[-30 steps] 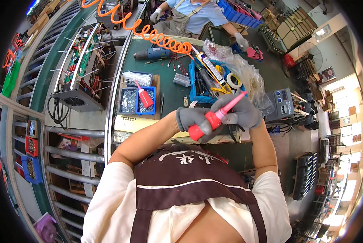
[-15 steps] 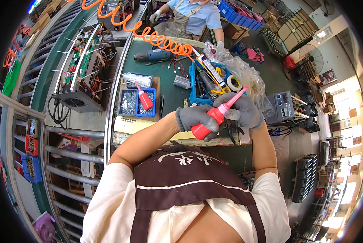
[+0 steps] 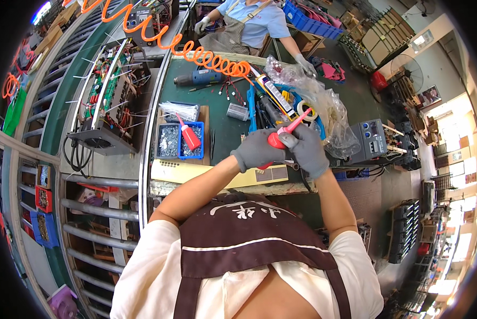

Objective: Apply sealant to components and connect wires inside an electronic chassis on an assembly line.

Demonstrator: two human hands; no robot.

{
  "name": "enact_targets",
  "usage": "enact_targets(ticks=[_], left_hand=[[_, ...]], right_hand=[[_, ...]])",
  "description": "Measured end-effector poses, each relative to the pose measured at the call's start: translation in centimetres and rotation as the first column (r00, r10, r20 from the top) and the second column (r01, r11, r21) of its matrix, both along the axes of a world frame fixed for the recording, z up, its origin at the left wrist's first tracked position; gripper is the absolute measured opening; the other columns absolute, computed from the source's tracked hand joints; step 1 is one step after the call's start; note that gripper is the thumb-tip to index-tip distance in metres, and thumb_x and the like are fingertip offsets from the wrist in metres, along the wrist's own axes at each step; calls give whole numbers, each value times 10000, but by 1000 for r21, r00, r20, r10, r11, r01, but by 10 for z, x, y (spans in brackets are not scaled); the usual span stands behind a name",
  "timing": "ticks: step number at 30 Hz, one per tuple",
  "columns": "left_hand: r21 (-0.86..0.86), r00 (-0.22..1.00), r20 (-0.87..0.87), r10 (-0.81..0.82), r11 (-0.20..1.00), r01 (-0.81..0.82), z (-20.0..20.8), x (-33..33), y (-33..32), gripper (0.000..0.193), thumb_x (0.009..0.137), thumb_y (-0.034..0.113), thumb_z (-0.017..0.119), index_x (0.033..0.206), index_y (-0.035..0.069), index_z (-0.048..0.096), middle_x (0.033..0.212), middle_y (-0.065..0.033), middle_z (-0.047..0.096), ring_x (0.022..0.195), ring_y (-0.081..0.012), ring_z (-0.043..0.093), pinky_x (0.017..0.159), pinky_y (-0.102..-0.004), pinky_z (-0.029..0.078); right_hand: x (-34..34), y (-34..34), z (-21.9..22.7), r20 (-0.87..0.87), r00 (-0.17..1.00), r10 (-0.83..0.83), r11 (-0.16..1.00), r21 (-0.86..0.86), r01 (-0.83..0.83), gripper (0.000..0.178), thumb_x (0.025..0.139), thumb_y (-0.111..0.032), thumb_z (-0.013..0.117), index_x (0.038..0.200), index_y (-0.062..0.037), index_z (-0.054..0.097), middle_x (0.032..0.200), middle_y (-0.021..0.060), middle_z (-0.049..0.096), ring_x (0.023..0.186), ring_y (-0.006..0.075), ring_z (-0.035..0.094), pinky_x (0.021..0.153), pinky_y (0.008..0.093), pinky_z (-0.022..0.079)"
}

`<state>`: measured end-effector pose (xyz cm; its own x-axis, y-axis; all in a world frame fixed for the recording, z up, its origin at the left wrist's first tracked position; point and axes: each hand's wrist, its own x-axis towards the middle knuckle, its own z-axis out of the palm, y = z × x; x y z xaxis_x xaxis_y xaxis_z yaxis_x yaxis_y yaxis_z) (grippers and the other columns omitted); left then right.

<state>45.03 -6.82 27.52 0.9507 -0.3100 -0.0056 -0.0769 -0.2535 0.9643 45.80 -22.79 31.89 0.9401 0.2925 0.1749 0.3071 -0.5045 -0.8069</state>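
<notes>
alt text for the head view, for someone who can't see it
A person's gloved left hand and right hand grip a red bottle with a pink pointed nozzle above a green workbench. A second red bottle lies across a blue bin. An opened electronic unit stands to the left; a co-worker is across the workbench.

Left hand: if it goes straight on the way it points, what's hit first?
Likely the right hand, just past the red bottle that the left hand grips; depth between them is unclear.
</notes>
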Motion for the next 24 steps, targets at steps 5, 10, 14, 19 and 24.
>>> enact_targets(ticks=[5, 10, 14, 19, 24], left_hand=[[-790, 629, -209, -749, 508, 342, -6, 10, 14, 303, 671, 226, 698, 793, 5, 531, 633, -124, 570, 557, -227, 573, 549, -329, 468], [-877, 601, -177, -780, 401, 263, -5, 7, 11, 318, 665, 204, 708, 826, 7, 518, 614, -125, 550, 533, -240, 571, 516, -334, 458], [-680, 771, -311, -556, 697, 228, -3, 5, 17, 324, 684, 201, 689, 899, -4, 558, 668, -121, 585, 595, -220, 592, 563, -330, 480], [2, 994, 94, 58, 998, -58, -4, 6, 7, 409, 672, 211, 716, 1017, 21, 609, 822, -75, 642, 735, -167, 627, 666, -293, 491], [-514, 881, -246, -404, 825, 235, -8, 14, 14, 345, 684, 222, 718, 916, 22, 559, 687, -76, 584, 652, -150, 585, 613, -292, 483]], right_hand=[[17, -15, 20, -313, 770, 556, 766, 554, -327, 408, 796, -247, 666, 1116, -4, 595, 1013, 55, 620, 880, 130, 575, 784, 283, 474], [19, -10, 14, -183, 857, 483, 841, 371, -394, 361, 837, -272, 620, 1079, -6, 593, 1007, 51, 606, 919, 144, 566, 814, 297, 465], [7, 3, 2, -75, 944, 321, 919, 267, -291, 310, 875, -248, 573, 1046, 11, 590, 972, 74, 608, 897, 134, 564, 806, 287, 458], [6, 16, -19, 40, 994, 97, 972, 209, -103, 220, 882, -163, 562, 1019, 5, 596, 916, 60, 595, 847, 133, 552, 791, 293, 452], [23, -2, 3, -436, 801, 410, 806, 585, -95, 361, 804, -266, 645, 1034, 9, 602, 951, 72, 611, 858, 147, 575, 788, 286, 469]])
